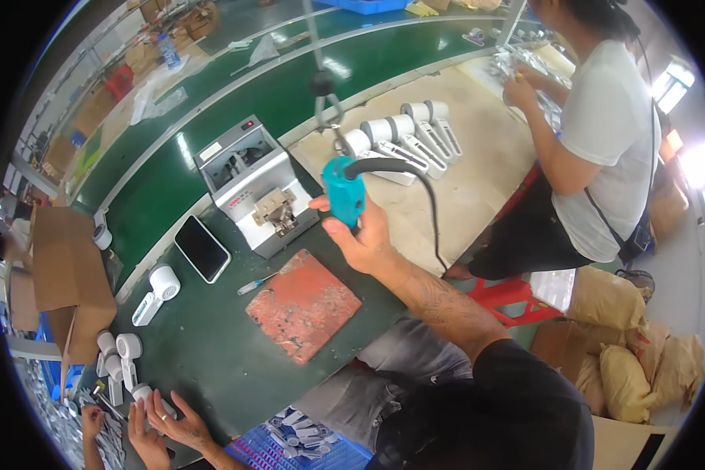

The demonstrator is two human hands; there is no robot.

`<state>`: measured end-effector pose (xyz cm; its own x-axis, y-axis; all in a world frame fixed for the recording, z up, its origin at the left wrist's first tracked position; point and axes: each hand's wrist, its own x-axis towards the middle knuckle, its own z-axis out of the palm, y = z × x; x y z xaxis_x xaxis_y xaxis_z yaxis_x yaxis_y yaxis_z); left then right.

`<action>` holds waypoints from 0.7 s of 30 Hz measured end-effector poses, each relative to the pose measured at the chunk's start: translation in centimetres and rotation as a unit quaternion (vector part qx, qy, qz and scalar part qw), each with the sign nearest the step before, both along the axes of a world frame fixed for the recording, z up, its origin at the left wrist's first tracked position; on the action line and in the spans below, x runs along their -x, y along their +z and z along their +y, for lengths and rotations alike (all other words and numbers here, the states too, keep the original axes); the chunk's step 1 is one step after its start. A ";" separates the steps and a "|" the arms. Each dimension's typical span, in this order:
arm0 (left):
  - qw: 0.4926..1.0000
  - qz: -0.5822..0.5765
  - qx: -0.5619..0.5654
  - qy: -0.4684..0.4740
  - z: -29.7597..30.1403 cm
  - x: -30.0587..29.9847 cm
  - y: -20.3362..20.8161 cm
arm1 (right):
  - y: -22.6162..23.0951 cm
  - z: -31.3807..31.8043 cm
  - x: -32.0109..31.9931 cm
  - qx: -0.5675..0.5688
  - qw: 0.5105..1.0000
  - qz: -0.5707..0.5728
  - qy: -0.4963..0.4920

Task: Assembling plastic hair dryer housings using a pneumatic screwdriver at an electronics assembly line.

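My right hand (pixel 360 235) is wrapped round a teal electric screwdriver (pixel 342 192), held over the front of a grey boxy machine (pixel 251 184) with a metal fixture (pixel 276 211). A black cable bends off the screwdriver, and a hook hangs just above it. At the lower left, my left hand (pixel 182 425) has its fingers stretched out and apart beside a white-and-grey handheld device (pixel 142 392) with a round head. Whether the fingertips touch it I cannot tell. Another person's hand (pixel 146 435) is close to the same device.
A worn red pad (pixel 303 305), a small screwdriver (pixel 255 284) and a phone (pixel 202 248) lie on the green table. Several similar devices (pixel 403 141) stand in a row on the tan board. A co-worker (pixel 603 133) is at the right; a blue basket (pixel 247 450) is below.
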<state>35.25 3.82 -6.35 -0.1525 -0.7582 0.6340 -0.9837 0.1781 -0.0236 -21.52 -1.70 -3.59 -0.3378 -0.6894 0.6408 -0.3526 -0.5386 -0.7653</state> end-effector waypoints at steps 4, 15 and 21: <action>0.946 -0.013 -0.316 -0.068 0.5 4.6 10.5 | -0.3 -0.1 0.8 -0.017 0.999 0.027 -0.009; 0.950 0.011 -0.281 -0.136 -0.2 4.7 9.3 | -1.6 -0.1 0.1 -0.074 0.994 0.000 0.085; 0.983 0.156 -0.008 -0.094 -1.1 15.1 1.3 | 0.0 0.2 -1.2 -0.052 0.988 -0.052 0.139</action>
<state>20.18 2.71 -5.03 -0.0906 -0.7453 0.6605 -0.8919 0.3559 0.2792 -20.32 -1.50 -3.57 -0.1863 -0.8253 0.5330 -0.1198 -0.5194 -0.8461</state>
